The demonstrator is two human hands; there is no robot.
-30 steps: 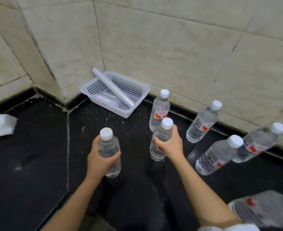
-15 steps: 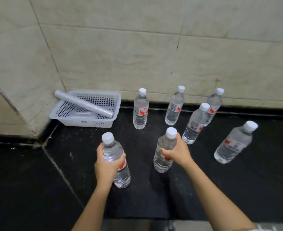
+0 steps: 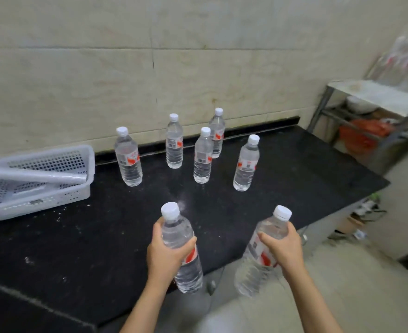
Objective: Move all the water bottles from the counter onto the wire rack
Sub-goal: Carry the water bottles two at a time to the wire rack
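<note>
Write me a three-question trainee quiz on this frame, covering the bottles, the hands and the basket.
1. Count: how many unheld water bottles stand on the counter?
2. True or false: the right hand is empty.
3. Pick one: what lies across the white basket? A) a roll B) a water bottle C) a folded cloth

Key
1. Five.
2. False: it grips a bottle.
3. A.
</note>
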